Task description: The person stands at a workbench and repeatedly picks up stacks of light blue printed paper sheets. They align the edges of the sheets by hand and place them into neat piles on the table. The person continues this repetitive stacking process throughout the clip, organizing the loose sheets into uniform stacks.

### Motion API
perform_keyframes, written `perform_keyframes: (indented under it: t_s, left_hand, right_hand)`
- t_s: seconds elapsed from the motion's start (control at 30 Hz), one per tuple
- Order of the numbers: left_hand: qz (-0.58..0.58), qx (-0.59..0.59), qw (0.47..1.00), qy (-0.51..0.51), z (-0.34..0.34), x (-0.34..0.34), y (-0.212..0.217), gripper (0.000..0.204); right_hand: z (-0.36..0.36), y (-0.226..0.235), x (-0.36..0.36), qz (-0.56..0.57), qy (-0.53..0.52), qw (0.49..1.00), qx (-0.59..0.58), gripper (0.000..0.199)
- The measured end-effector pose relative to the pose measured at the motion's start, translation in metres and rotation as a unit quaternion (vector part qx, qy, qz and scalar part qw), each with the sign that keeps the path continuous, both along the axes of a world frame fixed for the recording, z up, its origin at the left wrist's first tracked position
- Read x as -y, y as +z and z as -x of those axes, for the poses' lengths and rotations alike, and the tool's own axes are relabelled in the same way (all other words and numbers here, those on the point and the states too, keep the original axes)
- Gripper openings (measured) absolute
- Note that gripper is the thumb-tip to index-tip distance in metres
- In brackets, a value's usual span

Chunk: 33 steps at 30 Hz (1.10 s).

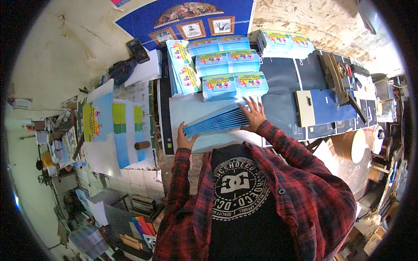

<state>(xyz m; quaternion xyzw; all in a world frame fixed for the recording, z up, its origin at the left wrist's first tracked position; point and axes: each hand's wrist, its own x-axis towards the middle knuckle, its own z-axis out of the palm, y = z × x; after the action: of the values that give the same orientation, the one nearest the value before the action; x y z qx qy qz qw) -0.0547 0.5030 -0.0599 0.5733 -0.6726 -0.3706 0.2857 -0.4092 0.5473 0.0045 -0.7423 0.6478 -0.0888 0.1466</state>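
Between my hands lies a stack of light blue booklets (pixel 216 123), their edges spread apart toward the right end and pressed close at the left. My left hand (pixel 186 138) grips the narrow left end, with the thumb on the near side. At the wide right end my right hand (pixel 254 115) holds the booklets, its fingers over the top and far corner. Under them is a pale board (pixel 183 108) on the dark table. Just beyond stand rows of stacked booklets (pixel 228 61) with colourful covers, and a taller pile (pixel 183 69) sits at their left.
Another booklet pile (pixel 283 42) stands at the back right against the wall. To the right is a blue and cream board (pixel 324 106) beside a wooden bar (pixel 334 80). At left, a lower table holds printed sheets (pixel 126 122) and a brown cylinder (pixel 141 145).
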Motion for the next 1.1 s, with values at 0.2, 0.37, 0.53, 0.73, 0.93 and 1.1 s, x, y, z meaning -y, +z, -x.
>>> perform_keyframes:
  t_s: [0.2,0.37,0.53,0.73,0.93,1.1]
  left_hand:
    - [0.095,0.189,0.976,-0.044,-0.012,0.020,-0.001,0.048]
    - [0.076,0.166,0.983,0.005,-0.019,0.006,0.001,0.057]
    - [0.060,0.216,0.973,-0.050,-0.004,-0.006,0.010,0.077]
    - [0.108,0.339,0.929,-0.098,-0.005,0.003,0.009,0.051]
    - [0.237,0.124,0.963,0.042,0.007,0.008,0.071,0.060]
    - [0.041,0.033,0.983,0.174,-0.027,-0.011,0.070,0.061]
  right_hand:
    - [-0.059,-0.052,0.051,-0.018,0.172,0.983,-0.055,0.037]
    - [-0.060,-0.027,0.035,-0.008,0.165,0.985,-0.040,0.037]
    - [-0.061,-0.049,0.024,-0.013,0.168,0.984,-0.059,0.057]
    - [-0.082,-0.053,0.039,-0.007,0.171,0.985,-0.031,0.044]
    - [-0.027,0.033,0.033,-0.018,0.048,0.992,0.114,0.037]
    - [0.090,0.110,0.033,0.237,-0.277,0.795,0.484,0.029]
